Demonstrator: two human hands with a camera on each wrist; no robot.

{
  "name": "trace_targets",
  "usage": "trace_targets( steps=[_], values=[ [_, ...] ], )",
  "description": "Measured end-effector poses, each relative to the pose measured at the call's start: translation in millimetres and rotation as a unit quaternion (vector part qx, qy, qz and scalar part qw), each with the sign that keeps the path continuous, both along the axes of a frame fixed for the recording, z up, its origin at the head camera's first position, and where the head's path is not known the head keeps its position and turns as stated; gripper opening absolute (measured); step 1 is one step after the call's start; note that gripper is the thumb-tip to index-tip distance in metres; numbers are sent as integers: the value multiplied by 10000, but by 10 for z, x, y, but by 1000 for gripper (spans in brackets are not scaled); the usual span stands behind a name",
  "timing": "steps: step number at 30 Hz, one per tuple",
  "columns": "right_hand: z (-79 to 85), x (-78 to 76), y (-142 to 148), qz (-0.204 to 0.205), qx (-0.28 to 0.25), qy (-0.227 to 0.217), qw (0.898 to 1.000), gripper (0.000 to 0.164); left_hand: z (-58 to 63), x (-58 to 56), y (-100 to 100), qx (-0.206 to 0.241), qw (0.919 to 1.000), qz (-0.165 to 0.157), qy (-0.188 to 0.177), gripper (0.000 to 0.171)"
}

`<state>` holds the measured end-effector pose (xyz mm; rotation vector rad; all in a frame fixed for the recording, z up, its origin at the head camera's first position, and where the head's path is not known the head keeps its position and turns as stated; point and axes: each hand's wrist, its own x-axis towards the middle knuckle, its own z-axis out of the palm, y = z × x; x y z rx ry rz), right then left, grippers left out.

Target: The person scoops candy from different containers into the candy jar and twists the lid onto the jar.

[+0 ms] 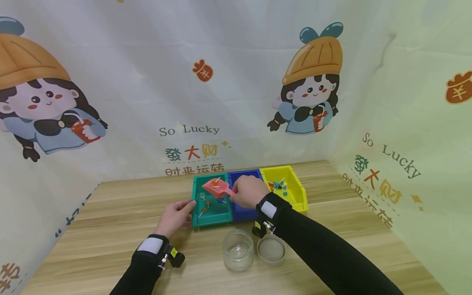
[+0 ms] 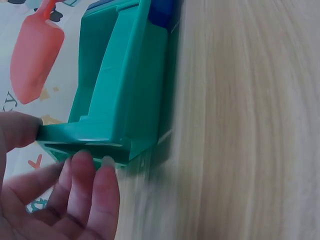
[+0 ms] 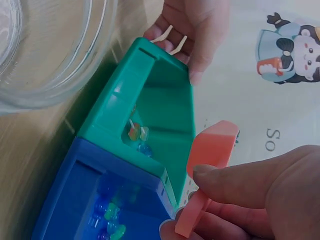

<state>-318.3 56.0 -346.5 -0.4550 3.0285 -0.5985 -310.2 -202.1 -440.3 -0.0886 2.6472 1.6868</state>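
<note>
My right hand grips the handle of a pink scoop, held above the green bin. In the head view an orange piece with a white stick shows at the scoop. My left hand pinches the left wall of the green bin, thumb at the rim and fingers beneath, as the left wrist view shows. Inside that bin lie several small pieces with coloured heads. Beside it stands the blue bin, holding blue and green pieces.
A yellow bin with several coloured stick pieces adjoins the blue one on the right. Nearer me stand a clear glass jar and a round shallow lid. A printed cloth hangs behind the wooden table.
</note>
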Motion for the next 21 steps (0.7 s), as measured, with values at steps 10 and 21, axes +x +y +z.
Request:
trace_targets(
  steps=[10, 21],
  values=[
    [-22, 93, 210, -54, -245, -18, 9997, 16, 6, 52, 2, 18, 9983, 447, 368, 62],
    [-76, 228, 485, -80, -613, 99, 9980, 17, 81, 235, 16, -75, 9962, 406, 770, 53]
  ],
)
